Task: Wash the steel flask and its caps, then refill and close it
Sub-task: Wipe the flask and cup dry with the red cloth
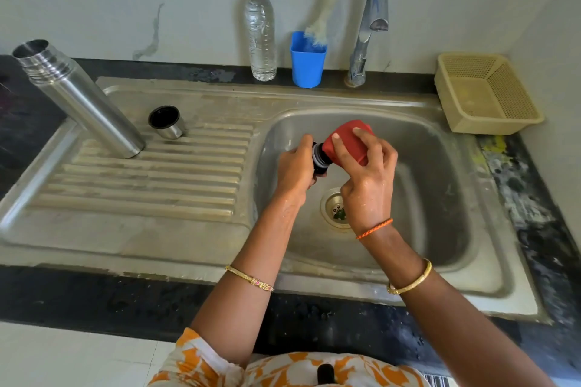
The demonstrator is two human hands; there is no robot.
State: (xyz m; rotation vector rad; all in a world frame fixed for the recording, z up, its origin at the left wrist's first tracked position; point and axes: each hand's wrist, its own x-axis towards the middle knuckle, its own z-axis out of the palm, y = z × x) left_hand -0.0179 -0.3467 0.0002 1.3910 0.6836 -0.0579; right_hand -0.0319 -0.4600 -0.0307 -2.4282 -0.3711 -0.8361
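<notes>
While the left hand (pixel 297 163) grips the black inner cap (pixel 321 162), the right hand (pixel 366 173) clutches a red scrub pad (pixel 347 140) against it. Both over the sink basin (pixel 440 166).

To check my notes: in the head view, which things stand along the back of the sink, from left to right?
Steel flask → steel cap cup → plastic water bottle → blue cup with bottle brush → tap → beige basket.
</notes>
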